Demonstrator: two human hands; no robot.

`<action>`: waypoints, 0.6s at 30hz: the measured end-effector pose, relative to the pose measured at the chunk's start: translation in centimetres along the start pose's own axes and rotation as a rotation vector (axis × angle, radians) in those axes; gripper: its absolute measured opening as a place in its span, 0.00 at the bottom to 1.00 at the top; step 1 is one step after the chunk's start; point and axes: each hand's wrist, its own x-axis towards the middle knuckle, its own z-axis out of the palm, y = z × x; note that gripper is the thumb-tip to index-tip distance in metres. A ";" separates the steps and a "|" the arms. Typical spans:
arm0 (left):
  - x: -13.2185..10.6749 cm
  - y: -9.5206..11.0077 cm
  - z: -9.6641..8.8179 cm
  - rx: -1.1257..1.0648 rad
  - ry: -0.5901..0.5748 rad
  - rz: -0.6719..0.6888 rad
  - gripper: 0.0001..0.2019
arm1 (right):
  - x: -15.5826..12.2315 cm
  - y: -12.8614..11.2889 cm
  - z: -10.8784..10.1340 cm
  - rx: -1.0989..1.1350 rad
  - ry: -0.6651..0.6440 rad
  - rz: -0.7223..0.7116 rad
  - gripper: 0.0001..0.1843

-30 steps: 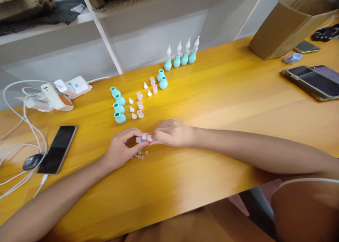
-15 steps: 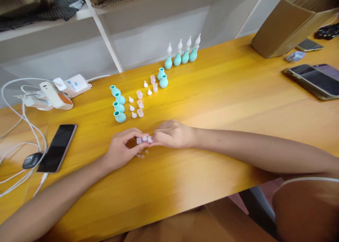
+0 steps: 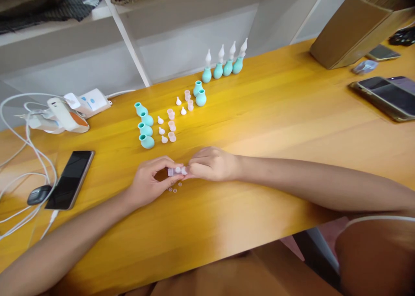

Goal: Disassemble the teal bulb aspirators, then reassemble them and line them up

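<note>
My left hand (image 3: 147, 179) is closed in a pinch around a small translucent plastic cup piece (image 3: 170, 172). From the other side, my right hand (image 3: 212, 164) grips the white end of the same piece with its fingertips, which are partly hidden. A few tiny clear discs (image 3: 175, 190) lie on the table just below my left fingers. Beyond my hands are several teal squeeze bulbs (image 3: 147, 141), small white funnel-like tips (image 3: 164, 139) and translucent cups (image 3: 172, 136) set out in rows. At the back, teal bulbs with white pointed nozzles (image 3: 206, 73) stand upright.
A phone (image 3: 70, 180), a mouse (image 3: 39, 195) and white cables with a power strip (image 3: 94, 103) occupy the left side. On the right are a cardboard box (image 3: 352, 30) and more phones (image 3: 385, 96). A white shelf (image 3: 125, 36) borders the table's back.
Both hands keep nearly the same hold on the translucent piece. The view has shifted very slightly; nothing on the table has clearly moved.
</note>
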 end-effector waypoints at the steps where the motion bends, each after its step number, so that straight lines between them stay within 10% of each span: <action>1: 0.0 0.0 0.0 -0.004 0.000 -0.003 0.06 | 0.0 0.0 0.0 0.010 0.010 0.000 0.16; 10: -0.2 -0.3 -0.1 -0.010 -0.006 -0.011 0.07 | -0.4 0.0 0.5 0.199 0.081 0.121 0.14; 18: 0.0 0.3 -0.1 0.141 -0.123 0.006 0.17 | -0.3 2.2 1.2 1.140 0.173 0.759 0.24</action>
